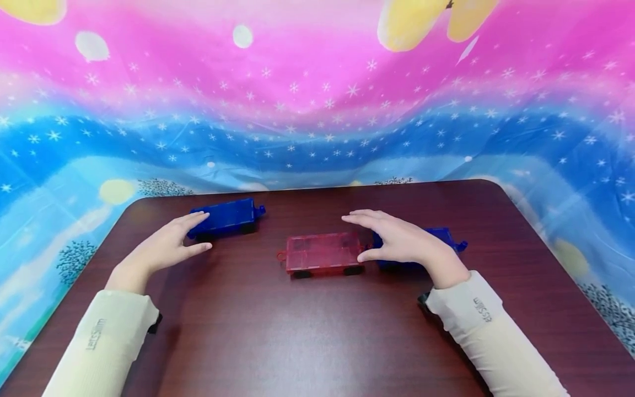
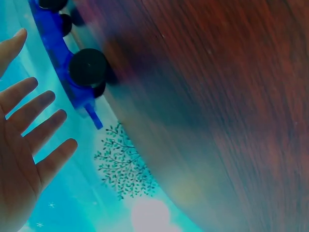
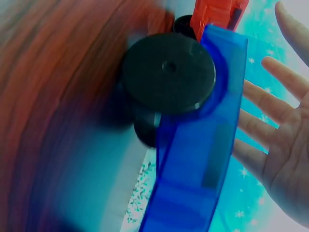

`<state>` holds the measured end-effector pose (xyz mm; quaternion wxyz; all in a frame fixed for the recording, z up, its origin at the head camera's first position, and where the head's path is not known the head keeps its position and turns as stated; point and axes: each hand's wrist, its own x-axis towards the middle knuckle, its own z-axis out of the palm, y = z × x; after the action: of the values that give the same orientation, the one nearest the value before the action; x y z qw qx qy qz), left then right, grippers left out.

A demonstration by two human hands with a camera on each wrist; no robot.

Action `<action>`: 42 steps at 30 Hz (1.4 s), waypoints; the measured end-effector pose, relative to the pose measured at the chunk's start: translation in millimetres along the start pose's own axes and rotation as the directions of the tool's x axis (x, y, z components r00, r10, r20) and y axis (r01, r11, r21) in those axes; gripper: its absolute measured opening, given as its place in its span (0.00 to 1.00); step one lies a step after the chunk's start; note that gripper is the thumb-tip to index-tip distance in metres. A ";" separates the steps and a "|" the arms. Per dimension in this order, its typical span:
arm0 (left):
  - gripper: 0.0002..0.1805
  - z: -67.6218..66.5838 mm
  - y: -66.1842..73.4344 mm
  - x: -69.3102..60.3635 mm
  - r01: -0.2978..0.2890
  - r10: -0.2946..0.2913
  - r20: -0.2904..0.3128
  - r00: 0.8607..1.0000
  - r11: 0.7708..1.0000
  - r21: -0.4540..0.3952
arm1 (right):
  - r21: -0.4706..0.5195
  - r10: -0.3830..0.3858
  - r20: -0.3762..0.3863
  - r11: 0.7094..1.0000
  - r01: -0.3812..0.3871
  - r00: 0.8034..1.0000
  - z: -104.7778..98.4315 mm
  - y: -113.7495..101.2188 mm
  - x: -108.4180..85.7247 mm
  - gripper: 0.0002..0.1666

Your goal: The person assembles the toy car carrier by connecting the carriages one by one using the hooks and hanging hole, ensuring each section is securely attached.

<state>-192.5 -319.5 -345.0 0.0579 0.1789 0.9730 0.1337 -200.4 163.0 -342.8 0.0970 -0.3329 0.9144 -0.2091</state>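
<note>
My left hand (image 1: 166, 245) is held with straight, spread fingers at the near left end of a blue toy car base (image 1: 225, 216) with black wheels. In the left wrist view a gap shows between the left fingers and that blue base (image 2: 58, 53). Over the second blue car base (image 1: 448, 237), my right hand (image 1: 402, 240) hovers, thumb apart from the extended fingers, hiding part of it. A translucent red car base (image 1: 322, 252) stands just left of that one, end to end; the hand covers their join. In the right wrist view the right palm (image 3: 289, 150) holds nothing.
All three car bases stand on a dark brown wooden table (image 1: 297, 331) with rounded far corners. Behind it hangs a pink and blue cloth (image 1: 317, 110) with snowflakes. Small hooks (image 1: 260, 210) stick out from the bases' ends.
</note>
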 end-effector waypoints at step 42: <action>0.45 11.1 -13.1 55.6 0.028 -0.031 0.048 0.998 0.999 0.047 | -0.054 -0.062 0.144 0.996 0.070 0.988 27.3 -21.2 31.2 0.46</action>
<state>-246.8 -308.4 -362.9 0.0797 0.1691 0.9767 0.1059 -203.4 119.4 -358.9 0.1450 -0.3796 0.8994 -0.1608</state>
